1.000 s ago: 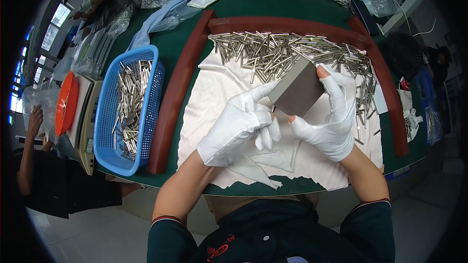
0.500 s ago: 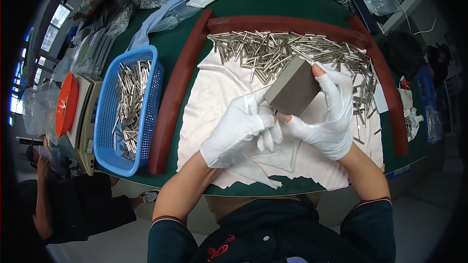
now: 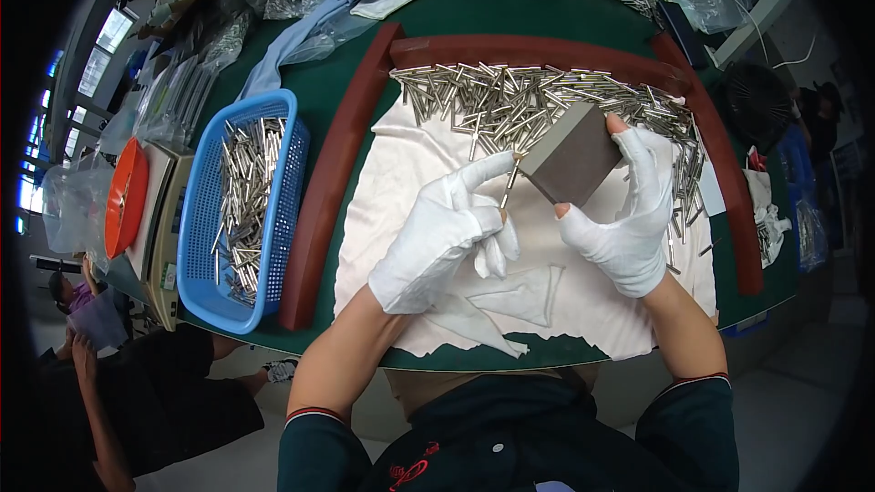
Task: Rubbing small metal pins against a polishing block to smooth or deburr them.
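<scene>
Both hands in white gloves, above white cloth [image 3: 410, 173] on green bench [image 3: 456, 18]. Right hand [image 3: 624, 219] clamped on grey block [image 3: 572, 157], thumb below, fingers over far edge. Left hand [image 3: 447, 232] pinches thin metal pin [image 3: 509, 187], its tip touching block's left corner. Pile of pins [image 3: 510, 100] just behind block, inside red border [image 3: 333, 182]. Blue basket [image 3: 196, 219] with more pins at left.

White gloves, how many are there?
2. One white cloth glove is on the left hand, pinching a thin metal pin. The other is on the right hand, holding a grey square block. None seem hidden.
</scene>
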The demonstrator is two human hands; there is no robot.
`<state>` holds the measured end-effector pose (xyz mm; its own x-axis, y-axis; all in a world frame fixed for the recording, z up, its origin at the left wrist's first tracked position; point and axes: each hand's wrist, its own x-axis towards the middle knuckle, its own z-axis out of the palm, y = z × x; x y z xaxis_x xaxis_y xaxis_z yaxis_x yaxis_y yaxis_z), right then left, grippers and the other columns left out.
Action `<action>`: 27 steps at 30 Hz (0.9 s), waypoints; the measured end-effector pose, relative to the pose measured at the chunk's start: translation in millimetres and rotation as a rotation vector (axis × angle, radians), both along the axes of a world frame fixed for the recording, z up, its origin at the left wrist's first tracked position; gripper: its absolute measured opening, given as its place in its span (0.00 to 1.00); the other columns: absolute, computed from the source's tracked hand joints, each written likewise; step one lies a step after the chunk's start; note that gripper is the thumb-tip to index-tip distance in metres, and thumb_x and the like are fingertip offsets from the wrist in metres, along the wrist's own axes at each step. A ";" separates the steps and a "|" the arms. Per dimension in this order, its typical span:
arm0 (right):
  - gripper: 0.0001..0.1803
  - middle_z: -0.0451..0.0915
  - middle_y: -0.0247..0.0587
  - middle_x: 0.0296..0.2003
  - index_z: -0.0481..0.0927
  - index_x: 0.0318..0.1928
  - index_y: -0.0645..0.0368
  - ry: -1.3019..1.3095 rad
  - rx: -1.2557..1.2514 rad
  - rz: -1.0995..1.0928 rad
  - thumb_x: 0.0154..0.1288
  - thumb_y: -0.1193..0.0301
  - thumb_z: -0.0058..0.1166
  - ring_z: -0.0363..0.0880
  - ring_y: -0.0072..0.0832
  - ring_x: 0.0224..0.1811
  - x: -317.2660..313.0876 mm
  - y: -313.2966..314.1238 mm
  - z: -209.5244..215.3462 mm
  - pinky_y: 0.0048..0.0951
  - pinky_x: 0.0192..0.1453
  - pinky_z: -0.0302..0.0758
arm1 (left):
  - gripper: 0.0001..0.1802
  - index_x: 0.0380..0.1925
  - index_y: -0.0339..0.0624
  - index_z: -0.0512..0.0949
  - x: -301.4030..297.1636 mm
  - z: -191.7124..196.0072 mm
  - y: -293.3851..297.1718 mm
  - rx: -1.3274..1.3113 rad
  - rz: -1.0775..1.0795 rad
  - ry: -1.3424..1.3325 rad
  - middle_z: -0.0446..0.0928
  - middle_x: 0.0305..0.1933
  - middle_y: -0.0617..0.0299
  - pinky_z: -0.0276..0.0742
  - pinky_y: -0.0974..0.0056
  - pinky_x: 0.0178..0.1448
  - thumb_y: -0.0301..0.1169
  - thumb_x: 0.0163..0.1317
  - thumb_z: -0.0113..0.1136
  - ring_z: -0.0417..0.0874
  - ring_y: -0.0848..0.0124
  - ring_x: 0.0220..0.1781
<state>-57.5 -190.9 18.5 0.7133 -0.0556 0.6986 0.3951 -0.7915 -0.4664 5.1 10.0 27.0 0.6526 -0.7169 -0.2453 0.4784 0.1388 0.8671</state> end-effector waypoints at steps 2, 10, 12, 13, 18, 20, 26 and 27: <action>0.45 0.66 0.43 0.47 0.65 0.61 0.62 -0.010 0.003 0.022 0.35 0.71 0.68 0.69 0.33 0.45 0.1 1.8 -2.1 0.32 0.47 0.70 | 0.34 0.65 0.28 0.54 0.7 1.2 -0.9 0.005 0.002 0.015 0.77 0.21 0.53 0.71 0.74 0.21 0.22 0.56 0.47 0.77 0.73 0.16; 0.48 0.68 0.45 0.47 0.65 0.61 0.63 -0.036 -0.068 0.076 0.33 0.69 0.70 0.68 0.36 0.46 3.2 9.6 -3.5 0.33 0.50 0.68 | 0.32 0.64 0.28 0.56 -3.3 2.6 -9.6 0.054 -0.033 0.082 0.77 0.21 0.51 0.70 0.74 0.20 0.23 0.58 0.48 0.76 0.73 0.15; 0.47 0.69 0.45 0.47 0.66 0.60 0.63 -0.066 -0.054 0.078 0.33 0.69 0.70 0.67 0.36 0.46 5.7 13.6 -1.6 0.34 0.49 0.68 | 0.28 0.61 0.29 0.61 -3.9 -2.3 -10.8 0.095 -0.076 0.085 0.77 0.22 0.51 0.71 0.74 0.20 0.23 0.58 0.48 0.76 0.72 0.15; 0.47 0.69 0.45 0.47 0.66 0.60 0.63 -0.066 -0.054 0.075 0.33 0.69 0.70 0.67 0.36 0.46 3.7 11.9 -2.1 0.34 0.49 0.68 | 0.28 0.61 0.29 0.61 -4.2 -0.1 -9.0 0.095 -0.079 0.084 0.77 0.22 0.51 0.71 0.74 0.20 0.23 0.58 0.48 0.76 0.72 0.15; 0.46 0.69 0.44 0.47 0.67 0.59 0.63 -0.108 -0.055 0.047 0.33 0.69 0.70 0.67 0.36 0.44 3.7 9.9 -6.3 0.35 0.46 0.66 | 0.25 0.58 0.31 0.62 -6.4 -0.6 -10.8 -0.066 -0.031 0.177 0.77 0.24 0.53 0.73 0.75 0.20 0.23 0.59 0.49 0.77 0.72 0.16; 0.47 0.69 0.44 0.48 0.67 0.60 0.62 -0.109 -0.093 0.030 0.32 0.69 0.71 0.68 0.37 0.45 4.3 10.7 -3.7 0.35 0.46 0.66 | 0.32 0.64 0.31 0.55 -7.7 -1.9 -14.1 0.020 -0.075 0.173 0.77 0.25 0.52 0.73 0.75 0.20 0.24 0.60 0.49 0.77 0.72 0.16; 0.48 0.69 0.46 0.52 0.67 0.60 0.62 -0.142 -0.144 0.018 0.32 0.68 0.71 0.68 0.38 0.45 1.2 8.8 -10.0 0.35 0.46 0.66 | 0.28 0.61 0.31 0.59 -1.5 1.8 -7.2 -0.035 -0.044 0.134 0.77 0.24 0.52 0.71 0.74 0.18 0.24 0.60 0.50 0.76 0.72 0.16; 0.48 0.69 0.47 0.52 0.67 0.61 0.61 -0.152 -0.146 0.015 0.32 0.68 0.71 0.68 0.38 0.45 2.9 10.1 -8.3 0.35 0.46 0.67 | 0.31 0.64 0.31 0.56 -2.5 3.7 -10.6 0.052 -0.071 0.098 0.77 0.24 0.52 0.70 0.74 0.18 0.24 0.60 0.49 0.76 0.72 0.16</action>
